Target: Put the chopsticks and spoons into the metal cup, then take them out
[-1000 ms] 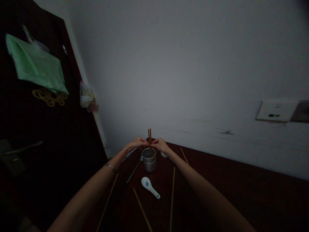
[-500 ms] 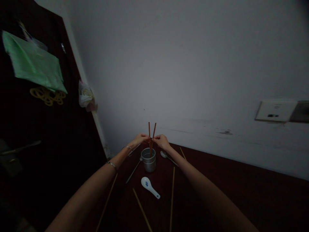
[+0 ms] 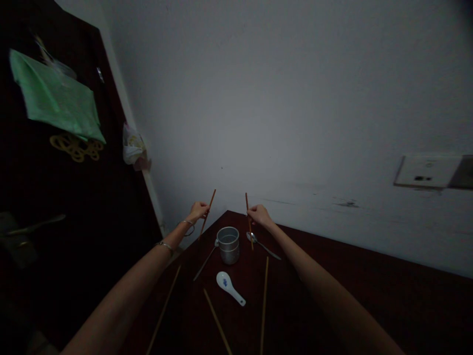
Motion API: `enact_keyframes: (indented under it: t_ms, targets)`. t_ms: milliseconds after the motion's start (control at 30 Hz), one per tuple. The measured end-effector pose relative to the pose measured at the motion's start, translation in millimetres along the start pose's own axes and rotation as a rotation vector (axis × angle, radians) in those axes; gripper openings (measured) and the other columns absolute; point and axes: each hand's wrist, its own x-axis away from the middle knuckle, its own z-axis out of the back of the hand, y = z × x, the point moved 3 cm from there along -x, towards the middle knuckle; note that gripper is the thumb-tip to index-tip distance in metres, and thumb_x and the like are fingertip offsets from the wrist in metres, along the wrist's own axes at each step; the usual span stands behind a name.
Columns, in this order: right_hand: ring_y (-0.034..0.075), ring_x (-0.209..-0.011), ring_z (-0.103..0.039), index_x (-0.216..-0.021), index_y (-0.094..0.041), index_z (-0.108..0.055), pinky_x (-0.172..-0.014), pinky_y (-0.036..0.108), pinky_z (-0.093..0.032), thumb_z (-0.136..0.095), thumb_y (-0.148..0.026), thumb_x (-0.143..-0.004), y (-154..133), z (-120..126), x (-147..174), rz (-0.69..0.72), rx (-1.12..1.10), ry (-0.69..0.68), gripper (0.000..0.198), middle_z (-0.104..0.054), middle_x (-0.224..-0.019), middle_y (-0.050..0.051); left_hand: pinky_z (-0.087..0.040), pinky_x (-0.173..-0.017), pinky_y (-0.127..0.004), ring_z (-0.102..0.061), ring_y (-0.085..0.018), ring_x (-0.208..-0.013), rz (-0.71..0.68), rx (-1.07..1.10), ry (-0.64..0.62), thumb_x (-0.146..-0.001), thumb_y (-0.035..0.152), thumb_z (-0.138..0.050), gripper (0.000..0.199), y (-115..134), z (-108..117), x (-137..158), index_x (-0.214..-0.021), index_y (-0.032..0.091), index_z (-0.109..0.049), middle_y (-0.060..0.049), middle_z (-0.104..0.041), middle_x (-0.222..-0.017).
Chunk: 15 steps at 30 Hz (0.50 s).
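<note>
My left hand [image 3: 200,211], with bracelets at the wrist, pinches a brown chopstick [image 3: 213,196] that slants down to the left. In my right hand [image 3: 259,215] is another brown chopstick [image 3: 247,199], close to upright, its lower end over a metal spoon [image 3: 265,248]. Between and below the hands a grey metal cup [image 3: 229,252] stands on the dark table, and neither chopstick is in it. A second metal spoon [image 3: 205,264] lies against the cup's left side. In front of the cup rests a white ceramic spoon [image 3: 229,287] with a blue mark.
Three lighter chopsticks lie on the table [image 3: 314,291]: one at the left [image 3: 164,308], one in the middle [image 3: 217,320], one at the right [image 3: 264,305]. A pale wall [image 3: 277,108] rises behind. To the left is a dark door [image 3: 92,207] with a green cloth [image 3: 59,101].
My hands were together above the cup, with the two chopsticks crossed over its mouth. They have moved apart, left hand to the left and right hand to the right, each with one chopstick.
</note>
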Motion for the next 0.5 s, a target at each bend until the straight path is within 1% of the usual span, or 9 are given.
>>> enact_keyframes:
  t_ms: [67,100,167,233,300,367,433,500]
  targets:
    - [0.010,-0.039,-0.054,-0.056,-0.008,-0.062,-0.039,0.015,-0.039,-0.053,-0.014,-0.067,15,-20,9,-0.010,0.099,-0.097,0.015,-0.059,-0.046,0.004,-0.045,-0.050,-0.022,-0.053,-0.011,-0.047,0.058,-0.147,-0.069,-0.065,0.016,-0.055,0.014,-24,-7,6,-0.053,0.010,-0.055,-0.002,-0.053,-0.048]
    - [0.011,-0.039,-0.054,-0.054,-0.008,-0.061,-0.039,0.016,-0.039,-0.054,-0.013,-0.066,20,-29,14,-0.012,0.144,-0.136,0.015,-0.058,-0.045,0.004,-0.044,-0.050,-0.023,-0.053,-0.012,-0.046,0.078,-0.216,-0.099,-0.064,0.014,-0.056,0.015,-35,-10,10,-0.049,0.010,-0.054,-0.001,-0.052,-0.045]
    - [0.012,-0.039,-0.056,-0.055,-0.008,-0.062,-0.039,0.017,-0.039,-0.054,-0.012,-0.065,29,-45,22,-0.015,0.225,-0.196,0.013,-0.060,-0.047,0.006,-0.043,-0.051,-0.023,-0.055,-0.014,-0.050,0.101,-0.337,-0.150,-0.061,0.010,-0.058,0.017,-53,-17,18,-0.044,0.010,-0.052,-0.001,-0.050,-0.042]
    - [0.014,-0.043,-0.059,-0.061,-0.008,-0.063,-0.040,0.018,-0.040,-0.053,-0.012,-0.066,33,-55,28,-0.012,0.296,-0.237,0.012,-0.064,-0.055,0.009,-0.043,-0.053,-0.022,-0.057,-0.017,-0.055,0.108,-0.434,-0.184,-0.058,0.007,-0.059,0.017,-65,-23,25,-0.043,0.010,-0.052,-0.002,-0.051,-0.042]
    - [0.017,-0.051,-0.063,-0.069,-0.008,-0.065,-0.043,0.019,-0.042,-0.054,-0.012,-0.067,34,-62,33,-0.001,0.363,-0.258,0.012,-0.067,-0.066,0.013,-0.042,-0.054,-0.022,-0.059,-0.018,-0.062,0.102,-0.509,-0.206,-0.058,0.007,-0.061,0.015,-74,-28,29,-0.045,0.011,-0.053,-0.003,-0.054,-0.047]
    - [0.021,-0.066,-0.066,-0.078,-0.008,-0.065,-0.050,0.020,-0.044,-0.055,-0.011,-0.067,34,-66,36,0.014,0.427,-0.259,0.015,-0.067,-0.077,0.015,-0.042,-0.056,-0.021,-0.060,-0.020,-0.068,0.085,-0.562,-0.221,-0.058,0.009,-0.062,0.012,-80,-32,32,-0.048,0.011,-0.055,-0.005,-0.057,-0.053]
    - [0.023,-0.080,-0.065,-0.085,-0.009,-0.064,-0.058,0.022,-0.046,-0.057,-0.011,-0.067,33,-69,40,0.033,0.483,-0.249,0.019,-0.066,-0.088,0.017,-0.042,-0.057,-0.021,-0.061,-0.021,-0.073,0.060,-0.598,-0.230,-0.059,0.012,-0.063,0.009,-84,-35,35,-0.052,0.011,-0.057,-0.007,-0.060,-0.060]
    - [0.025,-0.089,-0.062,-0.089,-0.009,-0.063,-0.066,0.025,-0.047,-0.057,-0.011,-0.068,32,-71,44,0.056,0.530,-0.233,0.022,-0.064,-0.095,0.018,-0.042,-0.059,-0.021,-0.061,-0.022,-0.077,0.034,-0.620,-0.234,-0.060,0.013,-0.063,0.005,-86,-37,36,-0.056,0.011,-0.059,-0.008,-0.062,-0.065]
